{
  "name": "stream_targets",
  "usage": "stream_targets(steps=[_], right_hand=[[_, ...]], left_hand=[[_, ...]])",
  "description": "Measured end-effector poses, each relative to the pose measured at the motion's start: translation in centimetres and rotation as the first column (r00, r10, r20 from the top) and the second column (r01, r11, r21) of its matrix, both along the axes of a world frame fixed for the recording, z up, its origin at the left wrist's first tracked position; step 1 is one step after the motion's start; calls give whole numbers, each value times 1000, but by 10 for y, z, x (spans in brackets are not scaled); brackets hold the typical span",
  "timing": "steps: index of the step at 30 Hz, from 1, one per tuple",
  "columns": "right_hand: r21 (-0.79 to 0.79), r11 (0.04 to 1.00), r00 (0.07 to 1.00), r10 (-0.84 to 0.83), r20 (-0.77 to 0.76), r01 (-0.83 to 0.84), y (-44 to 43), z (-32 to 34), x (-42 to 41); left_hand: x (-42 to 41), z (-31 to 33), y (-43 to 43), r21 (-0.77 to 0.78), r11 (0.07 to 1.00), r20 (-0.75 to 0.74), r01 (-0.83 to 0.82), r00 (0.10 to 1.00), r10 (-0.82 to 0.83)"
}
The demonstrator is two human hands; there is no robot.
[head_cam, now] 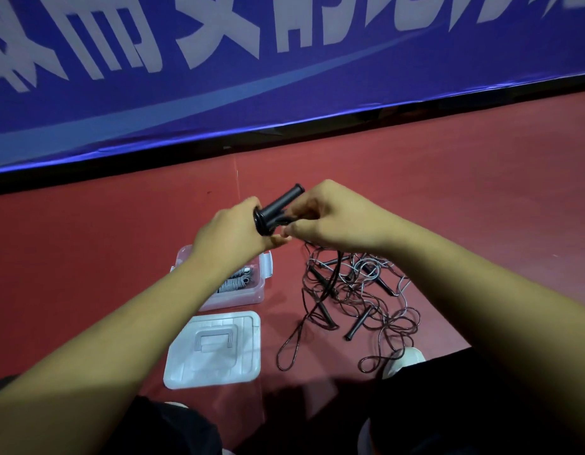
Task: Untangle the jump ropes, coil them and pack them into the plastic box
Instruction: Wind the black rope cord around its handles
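Jump ropes [353,290] lie tangled at five o'clock from the left hand [228,231], which grips a black handle [281,201] while the right hand [330,221] seemingly pinches its cord [339,259].

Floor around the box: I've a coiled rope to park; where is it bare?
Bare floor left of the plastic box and lid, and beyond them up to the banner. Crowded right of the box, where the rope tangle sprawls.
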State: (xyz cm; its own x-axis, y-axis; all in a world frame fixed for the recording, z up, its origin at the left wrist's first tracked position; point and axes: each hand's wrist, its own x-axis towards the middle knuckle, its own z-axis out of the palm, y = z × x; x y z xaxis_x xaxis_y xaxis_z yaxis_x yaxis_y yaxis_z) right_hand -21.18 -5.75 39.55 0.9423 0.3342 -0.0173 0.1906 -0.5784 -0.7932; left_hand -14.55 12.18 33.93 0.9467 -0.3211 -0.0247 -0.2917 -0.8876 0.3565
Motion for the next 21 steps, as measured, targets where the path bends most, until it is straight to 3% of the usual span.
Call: stream_targets(steps=[5, 10, 13, 15, 18, 21], right_hand=[[-71, 995, 986, -52, 161, 64, -13, 3, 4], [-129, 977, 952, -126, 278, 167, -26, 2, 14], [-142, 970, 940, -146, 308, 198, -31, -4, 21], [-121, 976, 948, -141, 286, 181, -34, -9, 25], [-30, 990, 983, -130, 130, 135, -38, -15, 29], [55, 990, 991, -132, -5, 132, -46, -18, 29]], left_hand=[[-3, 3, -4, -66, 984, -76, 168, 982, -173], [-5, 6, 5, -81, 917, -217, 391, 891, -399], [-7, 11, 8, -185, 867, -263, 462, 827, -496], [-11, 15, 7, -263, 837, -256, 479, 802, -540], [-17, 21, 5, -415, 796, -232, 441, 795, -561], [-17, 26, 7, -719, 660, -289, 218, 770, -569]])
